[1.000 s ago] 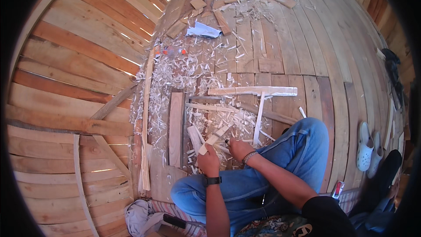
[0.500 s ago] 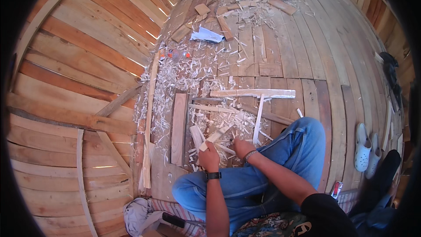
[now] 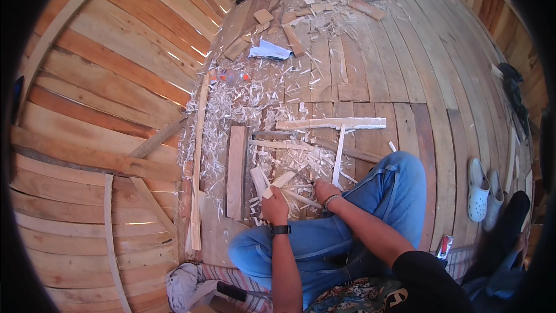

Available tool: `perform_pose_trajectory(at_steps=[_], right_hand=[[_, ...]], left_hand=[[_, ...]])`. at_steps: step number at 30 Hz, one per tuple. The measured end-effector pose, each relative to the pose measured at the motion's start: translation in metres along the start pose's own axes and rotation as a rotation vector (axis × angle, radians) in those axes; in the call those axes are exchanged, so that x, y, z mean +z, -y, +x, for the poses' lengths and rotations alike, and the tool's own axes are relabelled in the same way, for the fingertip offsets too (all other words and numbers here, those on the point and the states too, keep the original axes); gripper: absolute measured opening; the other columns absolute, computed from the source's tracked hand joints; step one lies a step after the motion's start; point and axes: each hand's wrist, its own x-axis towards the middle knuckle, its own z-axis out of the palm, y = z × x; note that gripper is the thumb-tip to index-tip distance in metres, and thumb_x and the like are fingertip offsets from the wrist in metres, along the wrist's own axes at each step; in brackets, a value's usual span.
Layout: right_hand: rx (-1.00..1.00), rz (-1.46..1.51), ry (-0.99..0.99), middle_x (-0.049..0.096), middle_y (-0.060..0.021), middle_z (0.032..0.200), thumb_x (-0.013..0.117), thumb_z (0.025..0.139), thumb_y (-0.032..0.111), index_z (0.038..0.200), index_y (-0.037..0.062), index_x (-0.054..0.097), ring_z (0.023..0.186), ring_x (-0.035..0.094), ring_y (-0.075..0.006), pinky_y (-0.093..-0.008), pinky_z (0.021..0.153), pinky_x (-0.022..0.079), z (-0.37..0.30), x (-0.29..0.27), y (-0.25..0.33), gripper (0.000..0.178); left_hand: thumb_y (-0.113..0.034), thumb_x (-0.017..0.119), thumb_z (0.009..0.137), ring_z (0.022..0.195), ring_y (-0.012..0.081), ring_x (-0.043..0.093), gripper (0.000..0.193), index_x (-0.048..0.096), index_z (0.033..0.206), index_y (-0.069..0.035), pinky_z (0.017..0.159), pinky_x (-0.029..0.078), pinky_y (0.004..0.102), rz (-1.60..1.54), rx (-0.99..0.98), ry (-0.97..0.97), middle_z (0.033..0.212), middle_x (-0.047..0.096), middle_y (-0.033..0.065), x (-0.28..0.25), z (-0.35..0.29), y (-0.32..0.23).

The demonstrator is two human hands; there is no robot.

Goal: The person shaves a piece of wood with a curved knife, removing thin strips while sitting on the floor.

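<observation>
My left hand point(image 3: 275, 207), with a dark watch on its wrist, is closed round a short pale piece of wood point(image 3: 282, 180) that points up and to the right. To its right, my right hand point(image 3: 328, 192) is closed on a thin, dark, knife-like tool point(image 3: 302, 175); its handle is hidden in the fingers. The tool slants toward the wood, and I cannot tell whether they touch. Below both hands lies a heap of pale wood chips point(image 3: 295, 165). A pale wood block point(image 3: 259, 179) stands beside my left hand, and a thin pale stick point(image 3: 339, 153) lies beyond my right.
A reddish board point(image 3: 236, 174) lies left of the chips, and a long squared piece of wood point(image 3: 330, 123) lies beyond them. Curled shavings point(image 3: 231, 107) cover the floor at left. Light clogs point(image 3: 478, 188) sit at right, near a small can point(image 3: 445, 247). A plank wall point(image 3: 98, 122) rises at left.
My right hand has moved a little to the right, away from my left hand, and more of the thin tool shows. My left hand keeps the wood in nearly the same place.
</observation>
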Motion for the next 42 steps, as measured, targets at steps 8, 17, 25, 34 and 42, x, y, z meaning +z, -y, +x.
perform_pose_trajectory(at_steps=[8,17,25,34,42], right_hand=[[0.040,-0.030,0.029,0.062,-0.0219,0.087,0.042,0.086,0.018,0.091,-0.0001,0.055,0.081,0.062,-0.0360,-0.0442,0.070,0.050,0.002,-0.013,0.005,0.023],[-0.093,-0.022,0.048,0.062,-0.0247,0.084,0.046,0.082,0.015,0.091,-0.0014,0.054,0.079,0.062,-0.0369,-0.0438,0.069,0.050,-0.010,-0.023,0.031,0.020],[-0.060,0.043,0.033,0.061,-0.0226,0.089,0.047,0.083,0.017,0.093,-0.0009,0.054,0.084,0.062,-0.0350,-0.0432,0.073,0.049,-0.001,-0.010,0.020,0.022],[0.007,-0.016,0.024,0.062,-0.0221,0.087,0.051,0.080,0.014,0.092,-0.0021,0.056,0.082,0.062,-0.0355,-0.0425,0.071,0.050,0.007,-0.005,0.001,0.021],[-0.051,-0.028,0.031,0.061,-0.0234,0.087,0.048,0.080,0.012,0.090,-0.0023,0.056,0.081,0.062,-0.0357,-0.0429,0.069,0.050,0.013,0.003,-0.003,0.019]], left_hand=[[-0.040,0.039,0.085,0.075,0.0428,0.057,0.047,0.064,0.082,0.000,0.064,0.044,0.0497,0.007,-0.020,-0.008,0.078,0.061,0.0239,0.002,0.002,0.008],[-0.039,0.039,0.086,0.074,0.0428,0.058,0.047,0.063,0.083,0.001,0.065,0.044,0.0501,-0.013,-0.009,-0.019,0.078,0.061,0.0245,-0.008,-0.001,0.001],[-0.040,0.040,0.086,0.074,0.0425,0.058,0.045,0.063,0.083,-0.001,0.064,0.044,0.0502,-0.097,0.041,-0.022,0.078,0.062,0.0230,-0.005,-0.004,-0.002],[-0.041,0.041,0.085,0.075,0.0420,0.058,0.045,0.063,0.084,-0.002,0.064,0.045,0.0491,-0.036,0.001,-0.006,0.080,0.062,0.0234,-0.002,-0.010,-0.002],[-0.039,0.041,0.086,0.075,0.0406,0.059,0.044,0.064,0.085,-0.002,0.063,0.045,0.0477,-0.090,0.045,-0.007,0.080,0.062,0.0216,0.007,-0.004,0.011]])
